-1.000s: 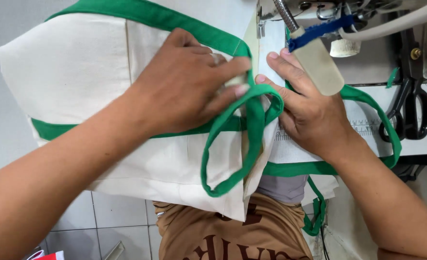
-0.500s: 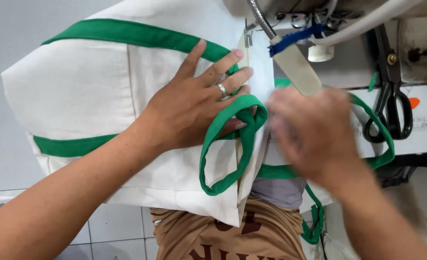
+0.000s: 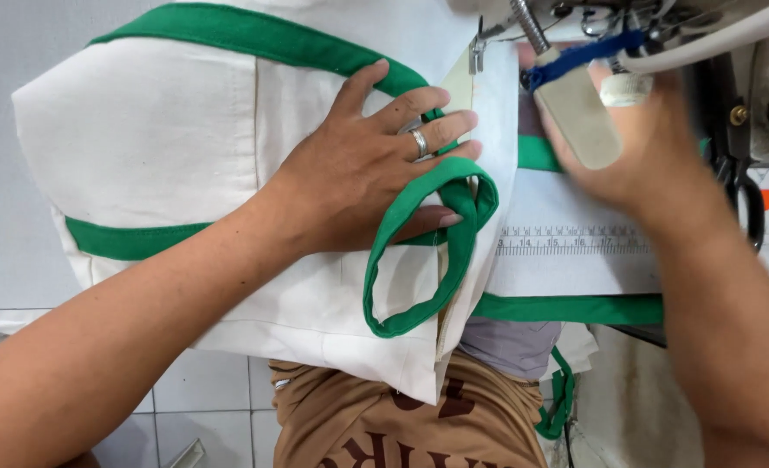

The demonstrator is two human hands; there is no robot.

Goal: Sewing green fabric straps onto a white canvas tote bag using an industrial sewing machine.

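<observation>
Right now the cream cloth bag (image 3: 168, 147) with green trim lies flat on the sewing table, its green handle loop (image 3: 419, 251) curling just below the fingertips of the left hand (image 3: 363, 178), whose fingers are spread apart and pressed on the cloth, the thumb tucked inside the loop. Beyond those fingertips the bag's edge runs under the sewing machine (image 3: 575, 52), where the right hand (image 3: 644, 147) is blurred, so I cannot tell how its fingers sit. To guide this seam well, I judge the left palm should stay flat and both hands keep off the needle.
</observation>
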